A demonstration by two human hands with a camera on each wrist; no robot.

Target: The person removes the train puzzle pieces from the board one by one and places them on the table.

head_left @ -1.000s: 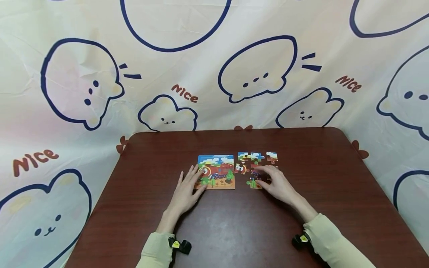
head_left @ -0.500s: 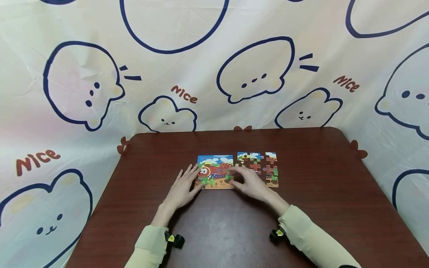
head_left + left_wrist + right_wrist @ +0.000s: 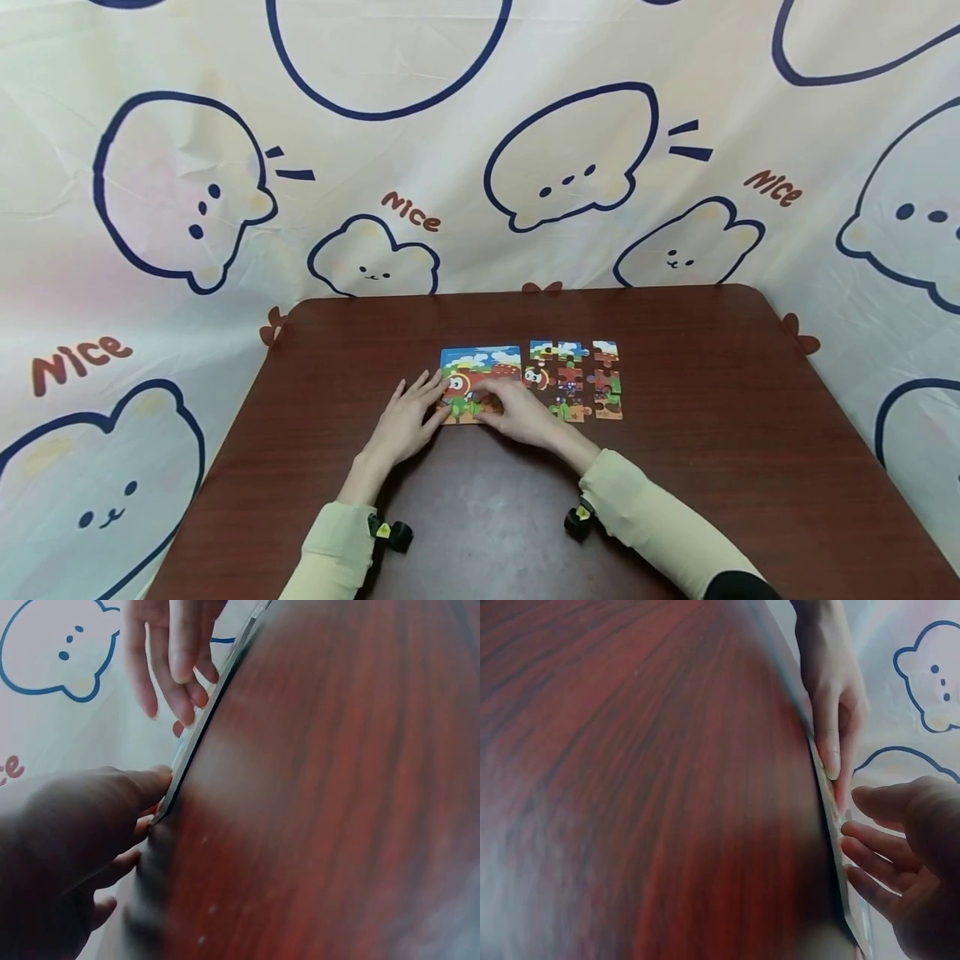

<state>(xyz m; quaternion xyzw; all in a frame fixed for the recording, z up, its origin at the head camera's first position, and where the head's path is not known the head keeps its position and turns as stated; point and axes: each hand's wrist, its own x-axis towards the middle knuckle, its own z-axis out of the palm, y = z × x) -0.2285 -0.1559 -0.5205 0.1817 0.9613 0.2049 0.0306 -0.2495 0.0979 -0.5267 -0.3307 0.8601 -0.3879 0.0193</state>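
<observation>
A flat puzzle board [image 3: 481,358] lies on the table, printed with a red train, green plants and a cloudy sky. My left hand [image 3: 397,423] rests at its left side, fingers straight and spread. In the right wrist view the left thumb [image 3: 827,742] lies on the board's face. Over the lower middle of the board is my right hand [image 3: 521,414]. Its fingers [image 3: 881,855] and thumb stand apart, the fingertips at the board's surface, with no piece visible between them. Several puzzle pieces [image 3: 570,380] lie in loose rows to the right of the board.
The brown wooden table [image 3: 480,508] reaches back to a cloth backdrop [image 3: 465,167] with cartoon drawings. A strapped black wrist camera [image 3: 393,534] sits on the left wrist, another black camera [image 3: 579,521] on the right.
My right hand has moved left from the loose pieces onto the board, uncovering the pieces. My left hand has stayed at the board's left side.
</observation>
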